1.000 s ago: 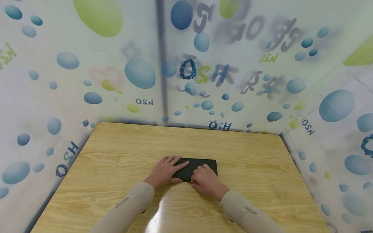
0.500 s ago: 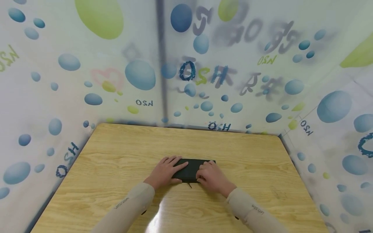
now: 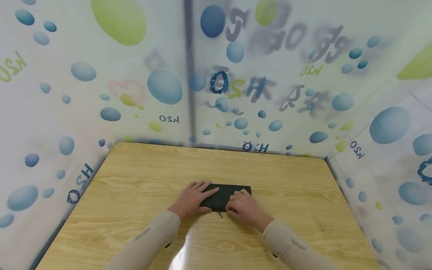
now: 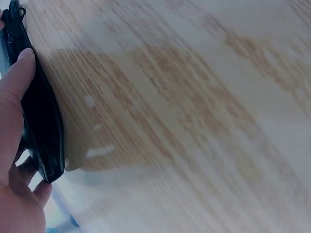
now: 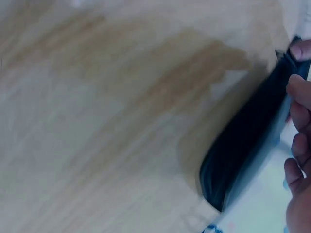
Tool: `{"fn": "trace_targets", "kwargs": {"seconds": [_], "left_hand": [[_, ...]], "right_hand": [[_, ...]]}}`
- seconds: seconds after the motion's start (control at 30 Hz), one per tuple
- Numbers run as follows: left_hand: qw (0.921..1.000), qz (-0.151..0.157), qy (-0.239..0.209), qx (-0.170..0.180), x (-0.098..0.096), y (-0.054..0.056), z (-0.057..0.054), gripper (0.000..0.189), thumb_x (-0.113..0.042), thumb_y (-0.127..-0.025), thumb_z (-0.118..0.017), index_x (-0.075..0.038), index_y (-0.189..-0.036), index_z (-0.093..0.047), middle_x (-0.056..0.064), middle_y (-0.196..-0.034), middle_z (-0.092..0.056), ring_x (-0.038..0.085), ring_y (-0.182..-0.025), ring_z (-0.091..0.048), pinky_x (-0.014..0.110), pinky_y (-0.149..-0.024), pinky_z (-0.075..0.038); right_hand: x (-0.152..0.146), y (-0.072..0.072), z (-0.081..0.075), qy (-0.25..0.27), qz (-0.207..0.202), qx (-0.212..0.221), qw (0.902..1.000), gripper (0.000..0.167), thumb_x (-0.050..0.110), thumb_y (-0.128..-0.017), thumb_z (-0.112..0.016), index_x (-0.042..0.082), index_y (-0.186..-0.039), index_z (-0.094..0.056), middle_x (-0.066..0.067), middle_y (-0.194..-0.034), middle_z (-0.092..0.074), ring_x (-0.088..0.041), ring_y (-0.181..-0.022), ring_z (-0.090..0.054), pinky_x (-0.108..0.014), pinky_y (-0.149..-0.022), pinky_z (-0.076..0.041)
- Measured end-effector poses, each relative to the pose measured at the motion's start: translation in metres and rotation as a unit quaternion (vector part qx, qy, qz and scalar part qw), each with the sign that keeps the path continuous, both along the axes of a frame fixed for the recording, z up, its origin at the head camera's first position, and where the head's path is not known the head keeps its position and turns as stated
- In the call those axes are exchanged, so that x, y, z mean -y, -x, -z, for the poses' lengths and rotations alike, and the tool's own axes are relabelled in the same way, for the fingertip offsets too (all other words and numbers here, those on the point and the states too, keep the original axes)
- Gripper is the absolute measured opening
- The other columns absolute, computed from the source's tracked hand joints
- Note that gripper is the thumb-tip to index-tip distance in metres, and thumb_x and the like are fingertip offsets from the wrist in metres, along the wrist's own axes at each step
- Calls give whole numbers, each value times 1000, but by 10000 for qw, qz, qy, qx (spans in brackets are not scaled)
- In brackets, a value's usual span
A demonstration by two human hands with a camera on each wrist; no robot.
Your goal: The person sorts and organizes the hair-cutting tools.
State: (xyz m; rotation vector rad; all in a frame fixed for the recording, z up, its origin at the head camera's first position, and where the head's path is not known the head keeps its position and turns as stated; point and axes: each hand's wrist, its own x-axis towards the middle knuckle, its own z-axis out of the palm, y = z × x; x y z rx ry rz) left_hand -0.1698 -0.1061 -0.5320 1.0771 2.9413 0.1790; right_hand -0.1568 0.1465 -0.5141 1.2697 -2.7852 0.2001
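A flat black zippered pouch (image 3: 222,193) lies on the wooden table. My left hand (image 3: 191,198) spreads over its left half; the thumb (image 4: 22,73) presses the zippered front edge, and the other fingers reach over the top, holding it down. My right hand (image 3: 244,208) is at the right part of the front edge. Its curled fingers (image 5: 300,145) and thumb seem to pinch that edge, though the contact is partly hidden. A thin dark zipper pull (image 3: 221,215) sticks out between the two hands, apart from the right fingertips.
The light wooden table (image 3: 152,165) has rounded far corners. Walls (image 3: 162,45) printed with blue and green bubbles and lettering stand behind it and on both sides. Beige sleeves (image 3: 152,236) cover my forearms.
My right hand has slid a little rightward along the front edge, then slightly back left. The zipper pull has come into plain view beside it. The left hand stays put.
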Motion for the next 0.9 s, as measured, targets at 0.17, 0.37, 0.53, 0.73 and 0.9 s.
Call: {"fn": "trace_targets", "kwargs": {"seconds": [0.17, 0.37, 0.53, 0.73, 0.9], "left_hand": [[10000, -9, 26, 36, 0, 0, -3, 73, -59, -88, -61, -30, -151, -37, 7, -155, -39, 29, -141, -39, 51, -113, -34], [10000, -2, 76, -3, -1, 0, -3, 74, -59, -88, -60, -31, -152, -35, 7, -156, -38, 28, -141, -39, 50, -113, -34], [10000, -13, 86, -44, -1, 1, -3, 74, -60, -87, -60, -31, -151, -35, 7, -155, -39, 28, -141, -39, 50, -113, -34], [9999, -21, 136, -86, 0, 1, 0, 74, -60, -88, -59, -32, -151, -35, 6, -155, -39, 27, -141, -39, 49, -113, -34], [9998, 17, 131, -174, 0, 0, 2, 73, -60, -88, -60, -31, -151, -37, 6, -154, -40, 27, -140, -40, 50, -112, -35]], "right_hand": [[11, -8, 7, -170, 219, 218, 9994, 17, 42, -91, -66, 29, -86, -75, 15, -80, -63, -6, -75, -48, -29, -79, -40], [20, -14, 10, -310, 479, 52, 9984, 27, 51, -88, -65, 27, -84, -75, 13, -78, -63, -8, -74, -49, -29, -77, -38], [26, -17, 10, -466, 654, -139, 9967, 26, 51, -87, -66, 26, -84, -75, 12, -80, -66, -10, -77, -51, -31, -79, -40], [30, -17, 13, -577, 636, -198, 9961, 18, 41, -91, -66, 26, -87, -76, 11, -83, -69, -11, -79, -53, -32, -81, -40], [31, -16, 16, -575, 521, -314, 9965, 15, 35, -91, -66, 25, -86, -75, 11, -81, -67, -11, -77, -52, -31, -81, -41]]}}
